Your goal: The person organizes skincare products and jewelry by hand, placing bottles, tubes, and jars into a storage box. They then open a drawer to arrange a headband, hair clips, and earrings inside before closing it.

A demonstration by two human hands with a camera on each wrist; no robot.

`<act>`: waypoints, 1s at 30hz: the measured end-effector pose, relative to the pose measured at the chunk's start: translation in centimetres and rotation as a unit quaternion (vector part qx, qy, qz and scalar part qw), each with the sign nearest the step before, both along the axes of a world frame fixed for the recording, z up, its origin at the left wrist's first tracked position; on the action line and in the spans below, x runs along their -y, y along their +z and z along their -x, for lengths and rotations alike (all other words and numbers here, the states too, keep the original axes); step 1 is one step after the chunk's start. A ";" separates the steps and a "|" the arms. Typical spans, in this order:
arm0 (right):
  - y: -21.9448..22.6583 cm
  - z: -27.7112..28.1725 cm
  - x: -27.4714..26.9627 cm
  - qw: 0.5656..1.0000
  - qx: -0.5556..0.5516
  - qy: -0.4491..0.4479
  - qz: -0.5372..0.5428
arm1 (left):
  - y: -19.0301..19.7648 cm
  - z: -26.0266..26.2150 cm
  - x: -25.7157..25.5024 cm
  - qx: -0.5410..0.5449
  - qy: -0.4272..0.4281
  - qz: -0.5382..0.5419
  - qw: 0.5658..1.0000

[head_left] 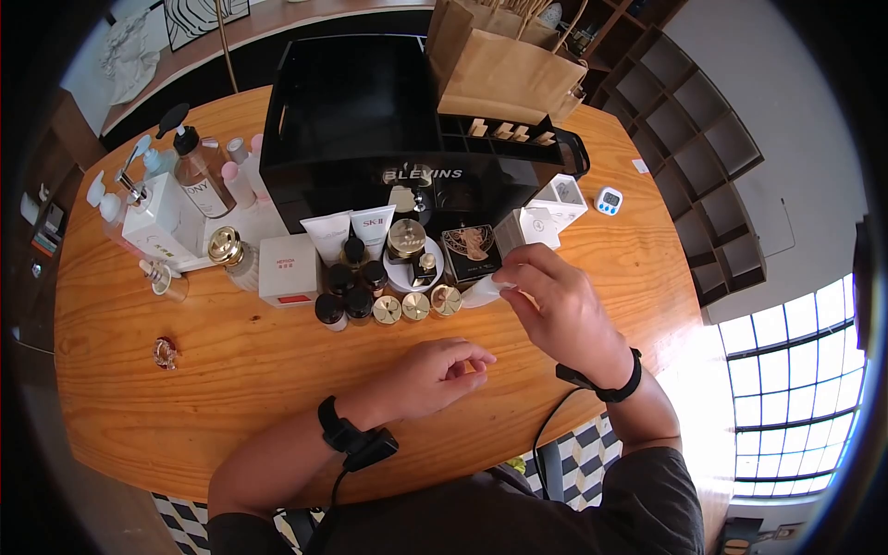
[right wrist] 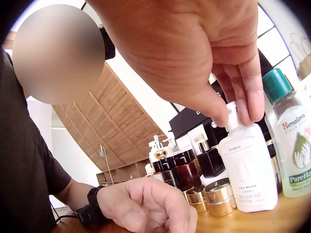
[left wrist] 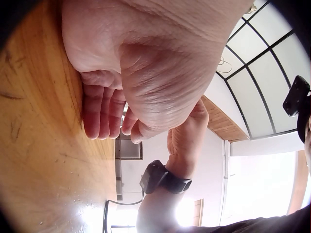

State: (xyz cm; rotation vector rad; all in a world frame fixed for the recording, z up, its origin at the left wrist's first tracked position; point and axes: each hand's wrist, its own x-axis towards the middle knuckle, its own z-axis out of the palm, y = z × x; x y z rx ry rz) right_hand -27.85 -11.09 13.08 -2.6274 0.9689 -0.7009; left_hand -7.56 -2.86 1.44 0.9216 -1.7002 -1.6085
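Note:
My right hand pinches the cap of a white lotion bottle between thumb and fingertips. The bottle stands upright at the right end of the cosmetics, close beside a gold-lidded jar. In the head view the hand partly covers the white bottle. My left hand lies low over the wood in front of the jars, its fingers loosely curled with nothing in them. On the other side of the bottle is a hand sanitizer bottle with a green cap.
A black BLEVINS box stands behind the cosmetics, with paper bags at its back right. Pump bottles crowd the left. A small timer sits at the right, and a glassy ring-shaped object lies at the left.

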 end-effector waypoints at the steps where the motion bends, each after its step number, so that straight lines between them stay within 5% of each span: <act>1: 0.1 0.0 -0.1 1.000 -0.002 0.002 0.001 | 0.1 0.0 0.0 0.001 0.000 -0.001 1.000; 12: 0.7 3.0 -1.0 0.986 0.133 -0.100 0.029 | -0.5 0.2 -0.2 -0.032 0.009 -0.015 0.999; 16: -2.5 5.8 0.0 0.965 0.171 -0.197 -0.026 | -1.0 0.3 -0.3 -0.040 0.017 -0.025 0.999; 19: -4.9 7.3 0.8 0.916 0.205 -0.270 -0.214 | -0.7 0.4 -0.2 -0.042 0.017 -0.046 0.998; 30: -7.6 6.5 0.2 0.921 0.177 -0.211 -0.277 | 0.1 0.6 0.4 -0.039 0.003 -0.092 0.995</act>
